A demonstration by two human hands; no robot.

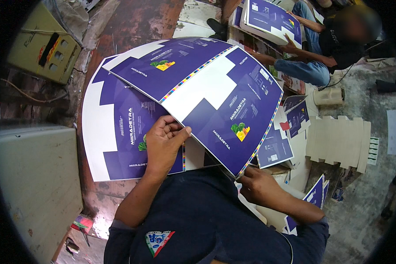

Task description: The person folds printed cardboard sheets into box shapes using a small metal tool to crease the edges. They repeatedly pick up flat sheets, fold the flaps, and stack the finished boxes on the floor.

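I hold a large printed cardboard sheet [215, 88], purple and white with a small fruit picture, lifted and tilted over my lap. My left hand [163, 145] pinches its near edge, thumb on top. My right hand [257, 185] grips the sheet's lower right corner from below. Under it lies another sheet of the same kind [114, 132], flat on the reddish floor.
Another person [334, 44] sits at the back right handling a stack of similar sheets [273, 17]. Brown die-cut cardboard blanks [339, 141] and more purple sheets [275, 149] lie to my right. A grey box [35, 176] stands at my left, a yellowish carton [44, 44] beyond it.
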